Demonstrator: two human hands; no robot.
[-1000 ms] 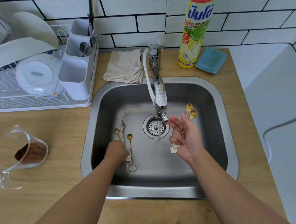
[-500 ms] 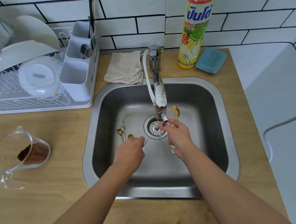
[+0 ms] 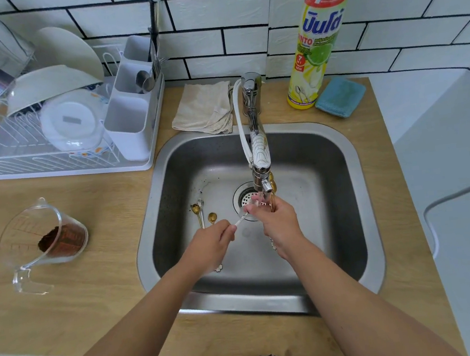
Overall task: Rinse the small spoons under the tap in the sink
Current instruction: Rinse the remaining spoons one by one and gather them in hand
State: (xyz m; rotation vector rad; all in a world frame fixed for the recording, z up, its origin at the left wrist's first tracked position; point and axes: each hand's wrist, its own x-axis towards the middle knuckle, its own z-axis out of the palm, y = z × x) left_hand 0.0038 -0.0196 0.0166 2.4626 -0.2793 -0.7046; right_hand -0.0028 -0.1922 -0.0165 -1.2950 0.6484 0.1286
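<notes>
White-tiled wall, steel sink (image 3: 357, 194) set in wooden desk. Right hand (image 3: 278, 219) grips gold spoons (image 3: 271, 187) under tap (image 3: 260, 157); left hand (image 3: 211, 242) pinches a spoon handle (image 3: 241, 220) pointing toward the stream. Loose spoons (image 3: 202, 210) lie by the sink's left wall.

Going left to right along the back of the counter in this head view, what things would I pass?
Dish rack → white cutlery holder → folded beige cloth → tap → dish soap bottle → blue sponge.
</notes>
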